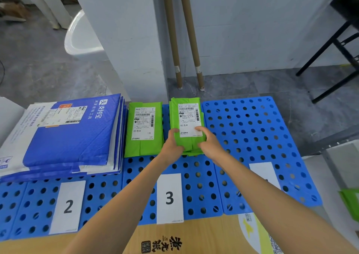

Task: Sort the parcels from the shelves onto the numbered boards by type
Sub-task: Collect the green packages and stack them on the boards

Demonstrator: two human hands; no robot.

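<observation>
Both hands are on the green stack (187, 123) right now: left hand (172, 143) and right hand (208, 141) wrap its near end, thumbs on top of the white label, fingers curled around the sides. It sits at the back of board 3 (198, 176), with its far end about level with the board's far edge and its right side along the seam with the third board (252, 127).

Room-wise: there's only a thin strip of blue between my stack and the other green parcel (143, 129) on its left. That one's left edge is just beside the blue mailers (73, 133), so the back-left is tight. The near half of board 3 is bare apart from its number sheet (169, 197), and the third board has nothing on it but its own sheet (262, 170), which my right arm partly covers, so I can't read the number.

Counts: three boards in view, two green piles on board 3, and one pile of blue mailers on board 2 (35, 205). My stack is more than one parcel deep, but I can't count the layers, and it's the same with the mailers. Two cardboard tubes (191, 40) lean on the wall behind, and one cardboard box (194, 238) sits under my arms.
</observation>
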